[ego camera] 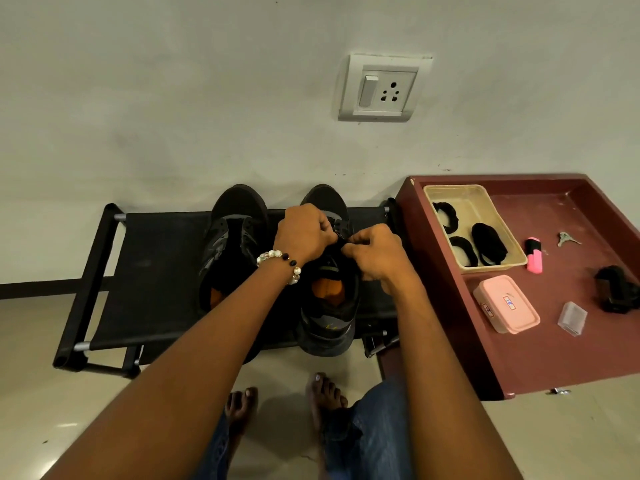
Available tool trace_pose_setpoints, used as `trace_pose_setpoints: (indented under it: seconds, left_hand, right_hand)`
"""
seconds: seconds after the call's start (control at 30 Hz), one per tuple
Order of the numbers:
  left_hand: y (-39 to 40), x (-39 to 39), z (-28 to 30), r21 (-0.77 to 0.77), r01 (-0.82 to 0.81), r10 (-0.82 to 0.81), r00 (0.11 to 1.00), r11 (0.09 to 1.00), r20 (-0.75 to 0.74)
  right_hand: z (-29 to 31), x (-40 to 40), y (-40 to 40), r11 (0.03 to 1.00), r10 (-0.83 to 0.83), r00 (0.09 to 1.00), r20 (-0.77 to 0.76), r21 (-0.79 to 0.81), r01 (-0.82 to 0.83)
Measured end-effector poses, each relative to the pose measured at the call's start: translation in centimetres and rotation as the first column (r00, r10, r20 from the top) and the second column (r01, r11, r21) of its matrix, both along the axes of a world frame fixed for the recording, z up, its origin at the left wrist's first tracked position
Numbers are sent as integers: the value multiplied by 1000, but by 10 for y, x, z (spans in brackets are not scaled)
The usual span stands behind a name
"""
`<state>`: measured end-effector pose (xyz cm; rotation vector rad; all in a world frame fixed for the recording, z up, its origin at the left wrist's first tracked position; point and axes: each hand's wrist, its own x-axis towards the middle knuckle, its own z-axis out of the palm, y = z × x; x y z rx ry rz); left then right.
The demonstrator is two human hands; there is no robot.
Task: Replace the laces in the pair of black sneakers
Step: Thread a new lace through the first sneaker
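Head view: my left hand (304,233) and right hand (375,254), fingers curled, pinch a black lace over the right sneaker (329,306) on the black rack (145,258), beside the left sneaker (232,244); rack's left half bare. Beige tray (498,209) on the maroon table (554,348) holds coiled black laces (488,244)

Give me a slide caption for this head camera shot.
Both hands pinch a lace at the right-side black sneaker on a rack.
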<state>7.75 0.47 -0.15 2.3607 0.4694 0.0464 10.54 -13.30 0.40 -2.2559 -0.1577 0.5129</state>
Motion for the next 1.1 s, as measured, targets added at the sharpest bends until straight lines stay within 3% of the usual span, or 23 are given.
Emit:
trace_pose_setpoints:
  seconds: [0.57, 0.73, 1.1]
  left_hand:
    - [-13, -4, -8, -95, -117, 114, 993, 989, -36]
    - [-18, -7, -9, -185, -187, 184, 982, 965, -34]
    - [-16, 3, -18, -445, -397, 334, 917, 802, -217]
  right_hand:
    - [0, 1, -4, 996, 80, 997, -11, 43, -80]
    - [-1, 1, -5, 992, 92, 995, -36, 85, -89]
    - [-5, 7, -14, 958, 123, 954, -275, 283, -42]
